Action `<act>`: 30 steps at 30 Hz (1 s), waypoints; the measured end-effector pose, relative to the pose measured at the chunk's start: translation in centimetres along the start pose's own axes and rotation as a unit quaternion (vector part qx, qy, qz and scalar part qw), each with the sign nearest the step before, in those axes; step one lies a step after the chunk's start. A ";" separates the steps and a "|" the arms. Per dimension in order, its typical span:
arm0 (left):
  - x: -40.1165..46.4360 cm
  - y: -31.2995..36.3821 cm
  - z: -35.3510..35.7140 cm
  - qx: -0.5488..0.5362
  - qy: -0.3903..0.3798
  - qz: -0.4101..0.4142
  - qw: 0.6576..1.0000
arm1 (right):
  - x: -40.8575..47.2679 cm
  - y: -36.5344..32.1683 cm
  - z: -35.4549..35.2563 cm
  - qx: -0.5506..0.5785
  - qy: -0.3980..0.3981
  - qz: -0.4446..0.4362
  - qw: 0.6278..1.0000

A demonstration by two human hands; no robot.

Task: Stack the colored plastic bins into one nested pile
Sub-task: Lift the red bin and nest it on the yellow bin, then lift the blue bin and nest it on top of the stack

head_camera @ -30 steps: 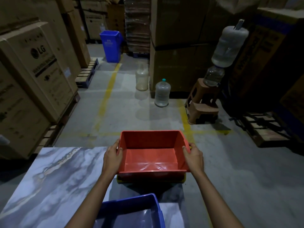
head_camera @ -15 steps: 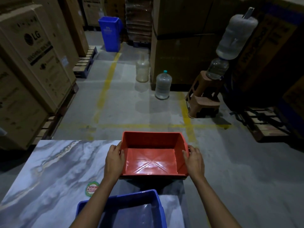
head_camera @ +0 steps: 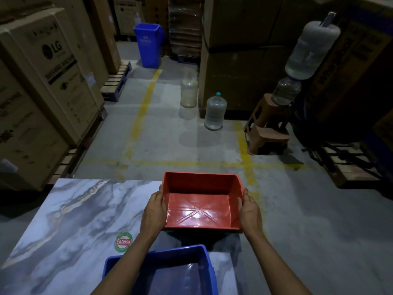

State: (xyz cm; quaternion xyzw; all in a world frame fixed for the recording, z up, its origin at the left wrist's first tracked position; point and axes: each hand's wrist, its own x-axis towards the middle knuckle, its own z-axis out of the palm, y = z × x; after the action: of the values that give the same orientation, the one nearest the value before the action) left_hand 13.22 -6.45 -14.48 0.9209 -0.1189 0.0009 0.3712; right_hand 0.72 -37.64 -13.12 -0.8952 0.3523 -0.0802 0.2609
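The red bin (head_camera: 202, 204) sits at the far right corner of the marble table (head_camera: 70, 213), open side up, with both hands clamped on it: left hand (head_camera: 153, 211) wrapped on the left wall, right hand (head_camera: 251, 210) on the right wall, fingers curled over the rims. So both grips are closed on the red bin, nothing loose.

What changed: a second ago there was a yellow edge peeking out under the red bin's near side, like it was perched on another bin and not fully down. Half a second ago that edge was already gone, and now it's the same, just red all the way to the table shadow. My read is the red one got pushed down and seated into whatever's under it, so that nest is basically done. Can't actually see the lower bin now though, so I can't swear to it.

The blue bin (head_camera: 161, 271) is nearer the person, close to the table's near edge, well apart from the red one and empty, with the forearms crossing above it. It looks like the next piece to join the pile, which needs the hands to let go first.

Beyond that: a round sticker (head_camera: 123, 242) on the table left of the left wrist, then floor, cartons and water jugs further out.
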 end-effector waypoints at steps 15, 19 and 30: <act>-11.8 -1.9 -3.1 -0.056 0.064 -0.081 0.993 | -10.7 -2.6 0.7 -0.101 0.054 -0.044 0.992; -16.0 -1.8 -4.5 -0.059 0.070 -0.100 0.991 | -15.2 -3.8 1.7 -0.076 0.044 -0.068 0.994; -22.6 -4.7 -8.3 -0.038 0.087 -0.103 0.990 | -23.3 -4.5 2.9 -0.006 0.031 -0.105 0.994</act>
State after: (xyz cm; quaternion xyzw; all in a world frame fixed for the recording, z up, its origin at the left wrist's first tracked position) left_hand -6.97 7.44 -13.70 0.9098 0.0099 0.0382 0.4131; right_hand -12.86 -17.96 -12.31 -0.9260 0.2645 -0.1325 0.2344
